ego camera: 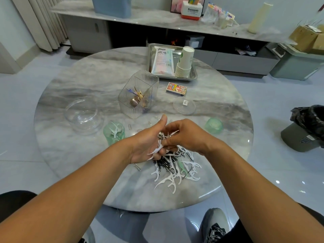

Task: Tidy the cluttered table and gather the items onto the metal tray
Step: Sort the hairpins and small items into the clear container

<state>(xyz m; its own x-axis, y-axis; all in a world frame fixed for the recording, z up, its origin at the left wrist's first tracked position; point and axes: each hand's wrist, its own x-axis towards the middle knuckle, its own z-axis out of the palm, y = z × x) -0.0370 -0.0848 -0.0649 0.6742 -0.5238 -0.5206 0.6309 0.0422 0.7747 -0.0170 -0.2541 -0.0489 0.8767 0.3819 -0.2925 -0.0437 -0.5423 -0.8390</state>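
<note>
A heap of white floss picks (172,174) mixed with black hairpins (162,164) lies on the round marble table (84,81) near its front edge. My left hand (146,143) is cupped palm-up above the heap, thumb raised, holding several picks. Right beside it, my right hand (182,135) pinches a white pick at the left palm. The metal tray (193,75) sits at the far side and carries a white packet (164,61) and a stack of paper cups (185,61).
A green jar (114,133) with a few picks stands left of my hands, its green lid (213,125) to the right. A clear bowl (82,114), ribbed clear container (138,95), clear lid (184,106), card box (176,88) and loose paper clips (136,167) are also on the table.
</note>
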